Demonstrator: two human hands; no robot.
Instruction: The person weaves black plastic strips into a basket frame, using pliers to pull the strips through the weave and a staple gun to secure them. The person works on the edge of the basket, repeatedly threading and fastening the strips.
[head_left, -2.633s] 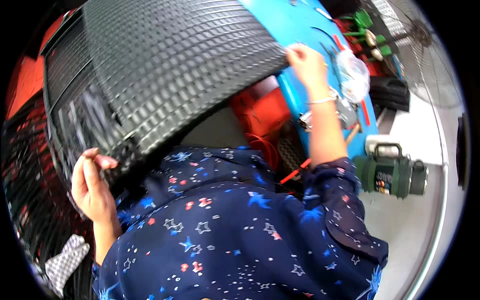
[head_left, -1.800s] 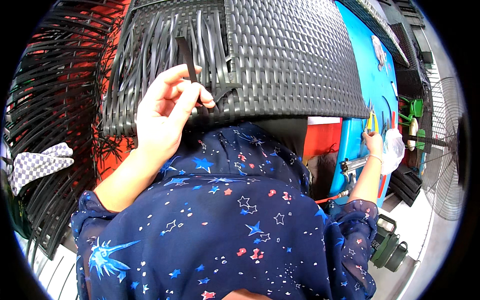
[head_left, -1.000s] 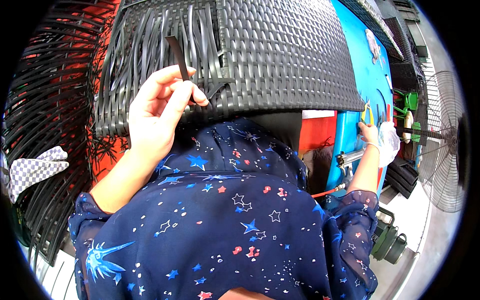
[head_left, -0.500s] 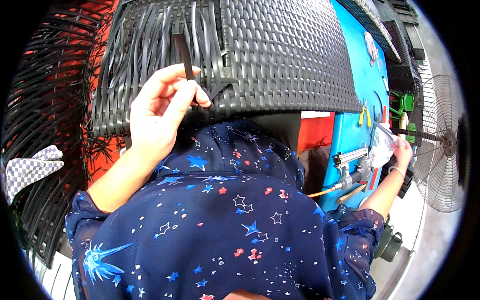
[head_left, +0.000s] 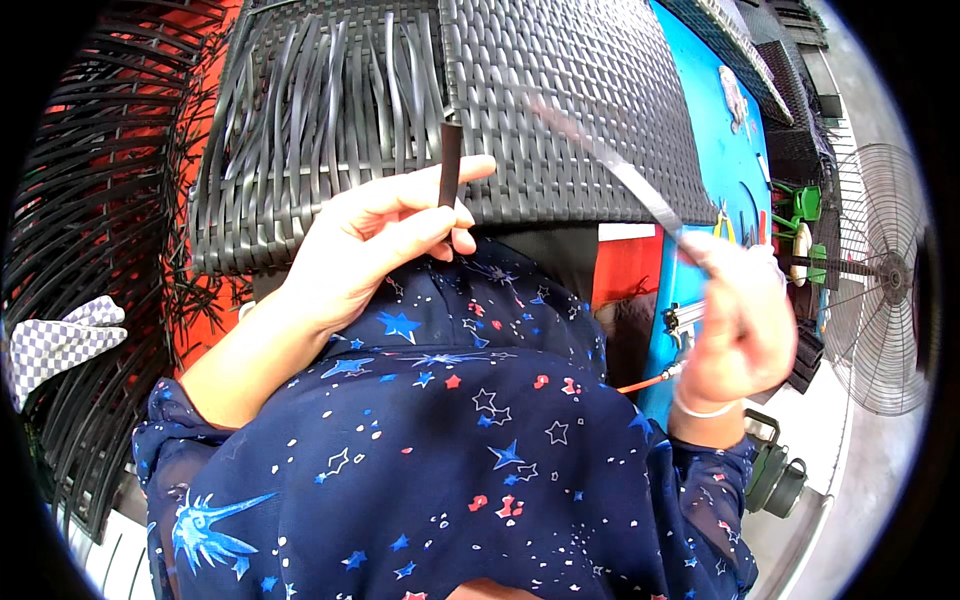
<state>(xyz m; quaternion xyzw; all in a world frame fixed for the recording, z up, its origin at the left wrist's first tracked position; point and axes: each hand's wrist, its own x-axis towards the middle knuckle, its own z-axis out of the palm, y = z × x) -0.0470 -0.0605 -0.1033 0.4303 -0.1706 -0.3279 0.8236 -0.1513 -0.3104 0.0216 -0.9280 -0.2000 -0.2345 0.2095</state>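
My left hand [head_left: 365, 240] pinches a short flat black wicker strip [head_left: 451, 165] upright between thumb and fingers, in front of the black woven wicker piece [head_left: 580, 185]. Out to the right, my right hand [head_left: 745, 325], smeared by motion, grips a long, thin, flat silver blade-like tool [head_left: 635, 180]. The tool slants up and left across the weave, its far end blurred. Left of the tight weave, long black strands [head_left: 330, 95] lie loose, with woven rows along the near edge.
At the right is a blue surface [head_left: 690, 75] with yellow-handled pliers [head_left: 724, 225] and a metal clamp-like device [head_left: 684, 318], partly hidden by my hand. Beyond stands a wire-caged fan [head_left: 880, 280]. Red cloth and many black strands [head_left: 100, 200] lie left, beside a checked glove [head_left: 65, 340].
My right hand has come left and nearer from beside a clear plastic bag on the blue surface, bringing the silver tool over the weave. My left hand has shifted right with the strip.
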